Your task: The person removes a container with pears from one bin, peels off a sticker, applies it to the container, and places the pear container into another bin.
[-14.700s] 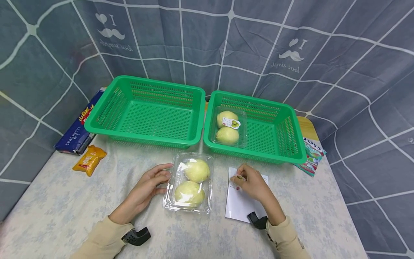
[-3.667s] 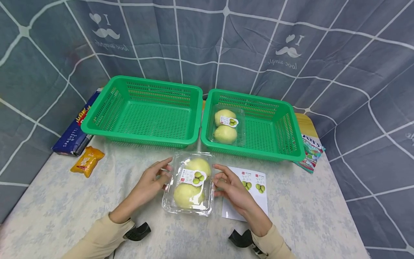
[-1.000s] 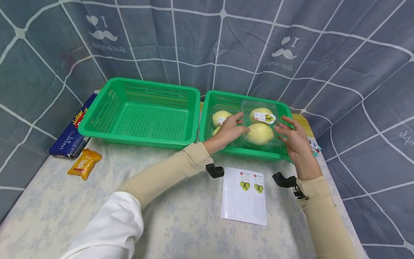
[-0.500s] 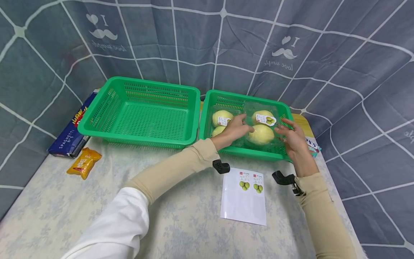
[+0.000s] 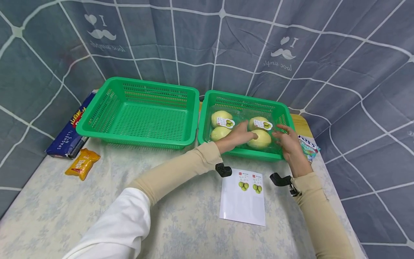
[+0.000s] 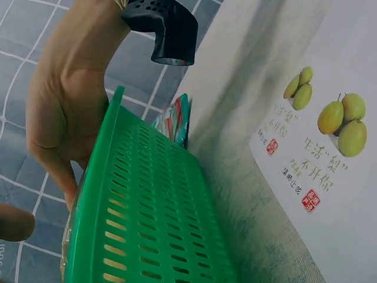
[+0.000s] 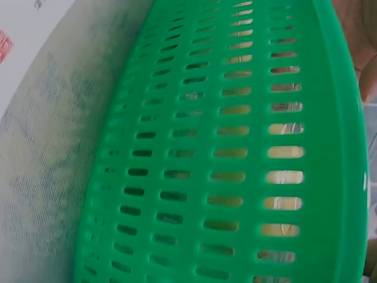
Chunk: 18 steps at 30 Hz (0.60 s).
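Inside the right green basket (image 5: 207, 126), a clear plastic box of two yellow pears (image 5: 260, 139) sits low, a pear-picture sticker (image 5: 263, 125) across its lid. My left hand (image 5: 237, 136) holds the box's left side, reaching in between it and a second box of pears (image 5: 220, 133). On its right side my right hand (image 5: 288, 142) grips with fingers and thumb by the basket's right wall. The left wrist view shows the right hand (image 6: 73, 112) over the basket rim, fingertips hidden inside. Through slots in the basket wall (image 7: 247, 171), pale fruit shows in the right wrist view.
A white sticker sheet (image 5: 242, 205) with two pear stickers lies in front of the right basket. Left of it stands another green basket (image 5: 152, 122). A blue spaghetti box (image 5: 66, 140), an orange packet (image 5: 83, 163) and a green-and-red bag (image 5: 308, 147) lie at the sides.
Earlier my right hand peeled a sticker from the sheet; it then appeared on the front box's lid. Both hands carried that box into the right basket and, in the last second, lowered it.
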Each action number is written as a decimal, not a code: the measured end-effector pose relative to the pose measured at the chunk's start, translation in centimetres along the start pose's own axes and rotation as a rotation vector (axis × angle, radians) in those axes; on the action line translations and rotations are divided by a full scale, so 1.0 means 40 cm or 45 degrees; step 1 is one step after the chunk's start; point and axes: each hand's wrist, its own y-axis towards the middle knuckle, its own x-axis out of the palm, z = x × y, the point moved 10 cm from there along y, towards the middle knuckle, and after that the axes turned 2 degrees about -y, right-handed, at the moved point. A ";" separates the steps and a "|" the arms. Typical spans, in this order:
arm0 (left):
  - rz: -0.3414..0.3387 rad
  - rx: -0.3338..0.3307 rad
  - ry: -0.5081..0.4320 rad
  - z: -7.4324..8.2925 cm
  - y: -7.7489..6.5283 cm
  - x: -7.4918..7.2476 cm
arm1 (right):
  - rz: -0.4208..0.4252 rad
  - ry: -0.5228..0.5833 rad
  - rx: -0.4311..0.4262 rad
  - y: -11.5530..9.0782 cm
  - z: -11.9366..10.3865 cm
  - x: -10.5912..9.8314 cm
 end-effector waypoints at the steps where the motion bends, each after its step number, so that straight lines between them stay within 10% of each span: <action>1: -0.007 0.001 0.006 0.001 0.000 0.003 | -0.007 -0.048 -0.013 0.000 0.000 0.001; 8: 0.014 -0.057 0.059 -0.004 0.005 0.011 | -0.091 -0.486 -0.095 -0.011 -0.013 0.034; 18: 0.007 -0.095 -0.050 -0.016 0.002 -0.010 | -0.111 -0.672 -0.113 -0.006 -0.024 0.056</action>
